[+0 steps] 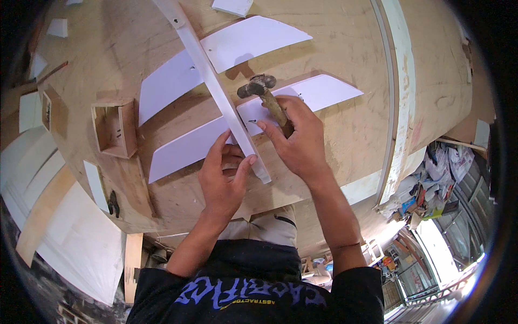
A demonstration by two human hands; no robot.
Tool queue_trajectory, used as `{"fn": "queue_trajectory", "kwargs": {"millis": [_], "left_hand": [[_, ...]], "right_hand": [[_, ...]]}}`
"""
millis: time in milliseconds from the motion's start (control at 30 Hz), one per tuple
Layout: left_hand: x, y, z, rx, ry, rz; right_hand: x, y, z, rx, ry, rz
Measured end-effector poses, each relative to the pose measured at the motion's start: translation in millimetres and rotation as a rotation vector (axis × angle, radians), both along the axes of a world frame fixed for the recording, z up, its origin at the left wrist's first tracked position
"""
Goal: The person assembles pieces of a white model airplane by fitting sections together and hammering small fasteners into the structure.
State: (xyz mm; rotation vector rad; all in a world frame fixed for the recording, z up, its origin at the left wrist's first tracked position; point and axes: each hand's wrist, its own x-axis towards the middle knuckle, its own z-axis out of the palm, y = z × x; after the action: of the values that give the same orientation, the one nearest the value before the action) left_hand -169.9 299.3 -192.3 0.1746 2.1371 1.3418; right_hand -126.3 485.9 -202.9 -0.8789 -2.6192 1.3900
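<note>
A long white strip (216, 86) runs slantwise across white slatted panels on the wooden worktop. My left hand (220, 181) is closed around the strip near its lower end, thumb on one side and fingers on the other. In my right hand (301, 141) is a hammer (276, 110), its dark metal head raised over a lower white panel (326, 93) and its handle in my grip. Beside my right thumb tip shows a small dark nail (252, 121); whether the thumb touches it I cannot tell. Farther off, another white panel (251, 43) meets the strip.
Left on the worktop (356, 151) stands a small open wooden box (114, 129), with a few nails inside. Black-handled pliers (113, 204) lie near the left edge beside a white offcut (96, 184). A long metal-edged white rail (396, 97) crosses at right.
</note>
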Motion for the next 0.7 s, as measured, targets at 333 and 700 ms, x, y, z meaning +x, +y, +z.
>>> {"fn": "queue_trajectory", "kwargs": {"millis": [333, 700], "left_hand": [[23.8, 13.6, -14.2, -0.103, 0.274, 0.020], [20.3, 20.5, -3.7, -0.195, 0.269, 0.008]], "right_hand": [[-3.8, 39.4, 8.5, -0.010, -0.088, 0.190], [-2.3, 43.7, -5.1, 0.044, 0.022, 0.285]]}}
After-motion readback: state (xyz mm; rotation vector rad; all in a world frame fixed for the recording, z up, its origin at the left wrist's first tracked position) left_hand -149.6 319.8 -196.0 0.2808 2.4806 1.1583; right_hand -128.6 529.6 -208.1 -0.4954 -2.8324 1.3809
